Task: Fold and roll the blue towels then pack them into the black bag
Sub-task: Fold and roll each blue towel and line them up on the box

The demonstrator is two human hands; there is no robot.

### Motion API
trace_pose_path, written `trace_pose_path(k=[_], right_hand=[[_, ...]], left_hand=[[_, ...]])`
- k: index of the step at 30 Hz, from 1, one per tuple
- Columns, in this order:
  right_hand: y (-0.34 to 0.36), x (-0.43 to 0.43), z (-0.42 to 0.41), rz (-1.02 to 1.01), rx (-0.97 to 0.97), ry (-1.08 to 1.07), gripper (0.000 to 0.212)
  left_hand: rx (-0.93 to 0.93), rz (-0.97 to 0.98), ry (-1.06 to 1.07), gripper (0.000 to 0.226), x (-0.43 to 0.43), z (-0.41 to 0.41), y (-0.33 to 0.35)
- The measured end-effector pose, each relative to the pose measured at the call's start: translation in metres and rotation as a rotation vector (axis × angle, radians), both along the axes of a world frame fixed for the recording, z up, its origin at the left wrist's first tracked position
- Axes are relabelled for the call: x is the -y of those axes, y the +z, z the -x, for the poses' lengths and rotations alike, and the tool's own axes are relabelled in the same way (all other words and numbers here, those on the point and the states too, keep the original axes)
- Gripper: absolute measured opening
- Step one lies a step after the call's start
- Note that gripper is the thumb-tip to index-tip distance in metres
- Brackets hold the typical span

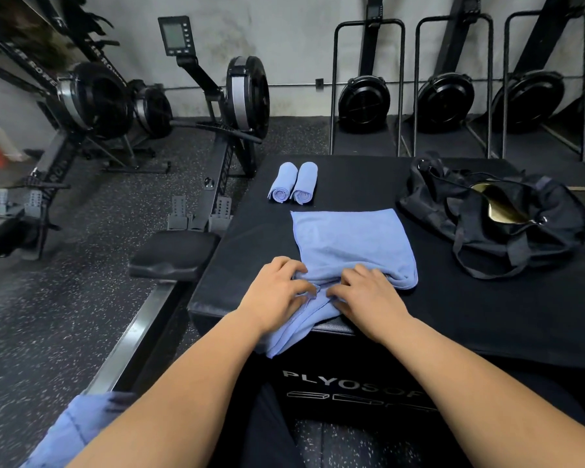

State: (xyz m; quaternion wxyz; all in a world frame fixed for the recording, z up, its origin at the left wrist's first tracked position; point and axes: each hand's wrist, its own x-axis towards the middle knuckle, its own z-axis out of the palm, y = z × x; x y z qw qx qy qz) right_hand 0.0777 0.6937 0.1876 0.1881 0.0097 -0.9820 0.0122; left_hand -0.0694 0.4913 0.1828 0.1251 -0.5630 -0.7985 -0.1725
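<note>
Blue towel (352, 238) is lying flat on the tabletop (453, 315), its near edge bunching under both hands and one corner hanging over the front. Left hand (277, 292) and right hand (365, 295) are gripping that bunched edge, fingers (355, 273) curling narrowly into the fold, tips partly hiding. Two rolled towels (282, 182) are sitting beyond, touching each other; black bag (507, 221) is lying to the right. More blue cloth (71, 430) is showing lower left, cut off

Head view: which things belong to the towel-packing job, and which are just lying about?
Job: spread blue towel, gripped near its front edge by left hand and right hand; two rolled blue towels; black bag; blue cloth at lower left, likely more towels; plyo box underneath.
Lying about: rowing machine beside the box; stored machines along the wall.
</note>
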Motion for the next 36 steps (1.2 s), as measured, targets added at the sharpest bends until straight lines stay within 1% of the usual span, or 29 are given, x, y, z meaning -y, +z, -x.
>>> trace_pose_path(k=[3, 6, 8, 10, 12, 14, 16, 17, 19, 22, 25, 27, 29, 32, 33, 34, 36], right_hand=[[0.004, 0.003, 0.003, 0.018, -0.072, -0.022, 0.012], [0.016, -0.004, 0.000, 0.055, -0.133, -0.005, 0.013], [0.025, -0.018, -0.005, 0.091, -0.161, -0.053, 0.011], [0.032, -0.037, -0.010, 0.099, -0.158, -0.112, 0.009], [0.035, -0.051, -0.016, 0.045, -0.127, -0.107, 0.006], [0.035, -0.051, -0.018, 0.024, -0.065, -0.040, 0.018], [0.033, -0.037, -0.013, 0.031, -0.011, 0.018, 0.033], [0.031, -0.028, -0.008, 0.038, 0.004, 0.039, 0.036], [0.024, -0.008, 0.002, 0.029, 0.016, 0.054, 0.032], [0.013, 0.010, 0.014, -0.036, -0.002, 0.025, 0.013], [0.009, 0.011, 0.015, 0.003, -0.078, 0.013, 0.008], [0.018, 0.003, 0.012, 0.070, -0.144, -0.014, 0.011], [0.033, -0.012, 0.005, 0.168, -0.232, -0.102, 0.013], [0.050, -0.045, -0.010, 0.283, -0.372, -0.372, 0.011], [0.052, -0.058, -0.017, 0.304, -0.365, -0.468, 0.010], [0.051, -0.071, -0.024, 0.300, -0.317, -0.554, 0.011], [0.044, -0.091, -0.038, 0.194, -0.129, -0.663, 0.013]], left_hand=[[0.006, 0.005, 0.011, 0.022, 0.003, 0.002, 0.000], [-0.025, 0.021, -0.004, 0.019, 0.004, 0.003, -0.002], [-0.028, 0.022, 0.000, 0.019, 0.003, 0.003, -0.002], [-0.030, 0.016, 0.003, 0.018, 0.003, 0.002, 0.001], [-0.044, 0.020, -0.015, 0.021, 0.003, 0.000, 0.004], [-0.054, 0.036, -0.034, 0.032, 0.001, -0.003, 0.006], [-0.062, 0.047, -0.044, 0.032, -0.002, -0.006, 0.007], [-0.058, 0.044, -0.040, 0.030, -0.002, -0.007, 0.007], [-0.030, 0.029, -0.014, 0.025, -0.002, -0.006, 0.008], [0.004, 0.006, 0.012, 0.022, 0.001, -0.004, 0.010], [0.001, -0.036, 0.041, 0.012, 0.007, -0.004, 0.013], [0.014, -0.093, 0.104, 0.008, 0.013, -0.001, 0.017], [0.051, -0.167, 0.202, 0.009, 0.021, 0.005, 0.022], [0.101, -0.274, 0.331, 0.011, 0.030, 0.017, 0.027], [0.110, -0.279, 0.363, 0.010, 0.031, 0.020, 0.027], [0.111, -0.264, 0.387, 0.009, 0.031, 0.023, 0.026], [0.096, -0.186, 0.411, 0.017, 0.028, 0.022, 0.021]])
